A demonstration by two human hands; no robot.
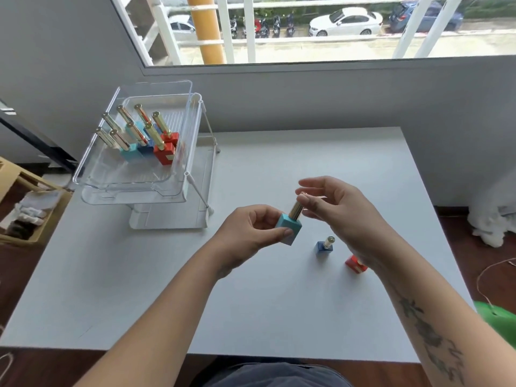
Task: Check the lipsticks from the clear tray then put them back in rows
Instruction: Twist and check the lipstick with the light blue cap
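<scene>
1. Above the middle of the white table (139,289), the left hand (251,230) grips the square base of a teal lipstick (290,227), thumb across its front face, and holds it tilted.
2. The right hand (343,216) pinches the top of that lipstick's gold cap between thumb and fingertips.
3. On the table just below the right hand stands a blue lipstick (325,245), upright. Near it is a red lipstick (355,264), partly hidden by the right wrist.
4. At the far left, the clear tray (134,188) sits raised on a white stand (173,216). It holds more gold-capped lipsticks (150,141) in rows, with teal, blue and red bases.
</scene>
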